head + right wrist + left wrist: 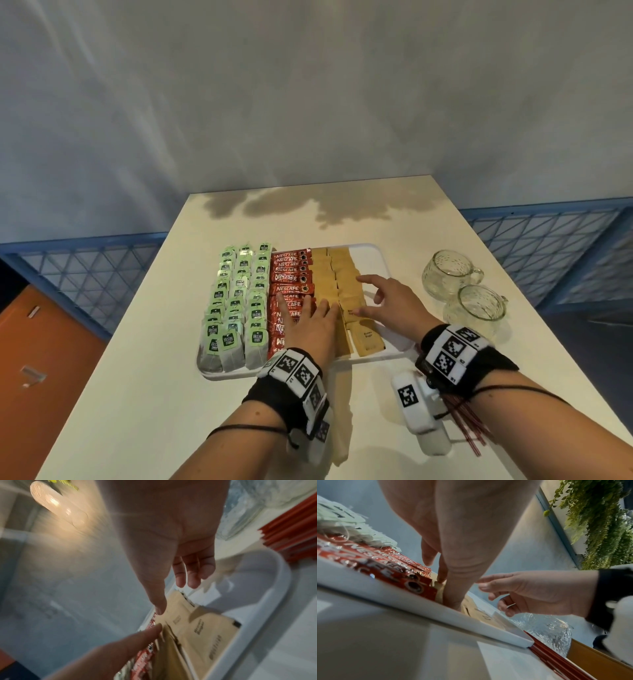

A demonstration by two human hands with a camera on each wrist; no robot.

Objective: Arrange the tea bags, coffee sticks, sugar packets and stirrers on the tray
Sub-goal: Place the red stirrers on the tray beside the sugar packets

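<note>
The white rectangular plastic tray [383, 263] lies mid-table and is mostly filled: three rows of green-tagged tea bags [236, 301] at its 9 o'clock side, a column of red foil coffee sticks [291, 274] in the middle, two columns of tan paper sugar packets [337, 274] beside them. A bare strip remains at 3 o'clock. The thin red stirrers [469, 428] lie on the table at the tray's 5 o'clock, so they seem the last step. The left hand [308, 322], fingers straight, presses the coffee-sugar seam; the right hand [390, 301], fingers spread apart, touches the sugar packets. Two clear glass cups [462, 291] stand at 3 o'clock.
</note>
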